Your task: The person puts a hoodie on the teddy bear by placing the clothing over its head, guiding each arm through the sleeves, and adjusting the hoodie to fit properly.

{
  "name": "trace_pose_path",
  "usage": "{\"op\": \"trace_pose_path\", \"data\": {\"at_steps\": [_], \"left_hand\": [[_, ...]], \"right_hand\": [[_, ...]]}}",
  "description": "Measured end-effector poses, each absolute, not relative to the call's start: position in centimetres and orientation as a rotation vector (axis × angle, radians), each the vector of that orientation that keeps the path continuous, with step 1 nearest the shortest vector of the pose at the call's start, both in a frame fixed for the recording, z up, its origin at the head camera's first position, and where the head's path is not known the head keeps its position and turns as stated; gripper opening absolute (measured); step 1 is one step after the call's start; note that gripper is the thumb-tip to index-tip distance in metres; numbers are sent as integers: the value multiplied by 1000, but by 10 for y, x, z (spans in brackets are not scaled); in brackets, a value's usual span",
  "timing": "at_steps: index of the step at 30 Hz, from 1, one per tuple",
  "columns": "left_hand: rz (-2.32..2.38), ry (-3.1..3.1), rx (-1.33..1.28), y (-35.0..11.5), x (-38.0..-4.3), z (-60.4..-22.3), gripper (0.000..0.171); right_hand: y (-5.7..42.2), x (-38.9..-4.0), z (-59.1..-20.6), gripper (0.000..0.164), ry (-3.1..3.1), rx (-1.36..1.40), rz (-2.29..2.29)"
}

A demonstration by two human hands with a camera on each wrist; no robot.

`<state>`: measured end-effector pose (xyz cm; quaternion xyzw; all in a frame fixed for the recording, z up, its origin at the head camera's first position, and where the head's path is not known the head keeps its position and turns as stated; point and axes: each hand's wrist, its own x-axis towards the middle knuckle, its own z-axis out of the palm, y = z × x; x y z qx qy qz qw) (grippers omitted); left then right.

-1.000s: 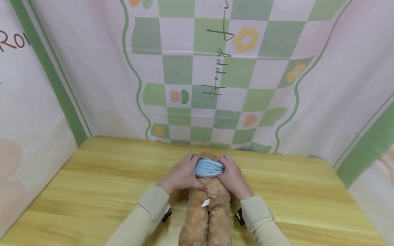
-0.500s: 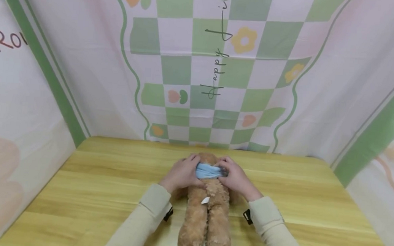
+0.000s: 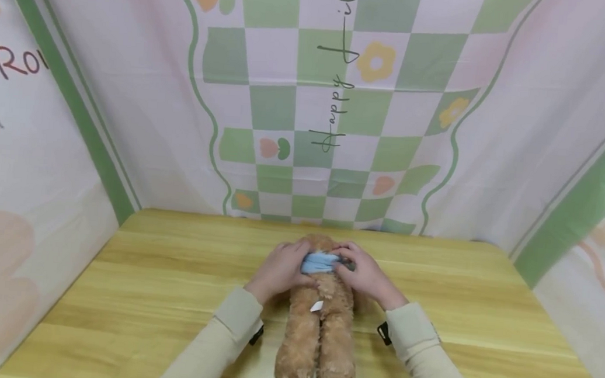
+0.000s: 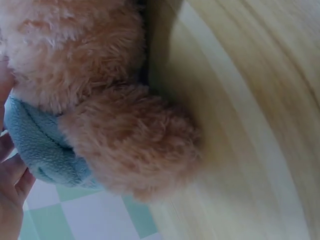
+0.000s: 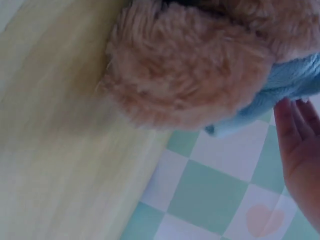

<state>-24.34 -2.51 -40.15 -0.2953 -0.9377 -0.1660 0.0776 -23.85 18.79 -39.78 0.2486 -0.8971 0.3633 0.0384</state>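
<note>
A brown plush toy (image 3: pixel 336 338) lies lengthwise on the table, legs toward me, a small white tag at its lower body. A light blue fleecy cloth (image 3: pixel 319 263) is bunched in a band across its upper body, below the head. At the band's left end my left hand (image 3: pixel 278 269) grips cloth and toy, thumb in front. Opposite it, my right hand (image 3: pixel 367 274) pinches the band's right end between thumb and fingers. Both wrist views show a furry limb (image 4: pixel 135 142) beside the cloth (image 5: pixel 295 77); the toy's face is not visible.
The wooden table (image 3: pixel 167 320) reaches back to a green-and-white checkered curtain (image 3: pixel 315 111). Fabric panels stand at the left (image 3: pixel 33 193) and right (image 3: pixel 593 244). A black strap buckle (image 3: pixel 384 333) shows under the right sleeve.
The cloth band has slid slightly toward me and narrowed, uncovering more of the toy's head. My right hand has shifted a little to the right and changed its hold; the left stays nearly in place.
</note>
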Motion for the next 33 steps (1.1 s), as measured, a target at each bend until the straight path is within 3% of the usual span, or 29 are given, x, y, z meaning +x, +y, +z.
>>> {"op": "trace_pose_path", "data": {"at_steps": [4,9,17,21,25,33], "left_hand": [[-503,-2839,-892,-26,-242,-399,65],[-493,-2851,-955,-28,-240,-400,78],[-476,-2716,-1105,-30,-238,-403,76],[-430,-2704,-1136,-29,-237,-401,75],[-352,-2752,-1137,-26,-238,-396,78],[-259,-2820,-1100,-21,-237,-386,85]], "right_hand": [[182,-242,-391,27,-2761,644,954],[176,-250,-380,26,-2795,594,733],[177,-262,-370,27,-2785,914,507],[175,-264,-371,19,-2737,965,455],[170,-266,-377,7,-2633,890,380],[164,-270,-383,12,-2701,602,501]]}}
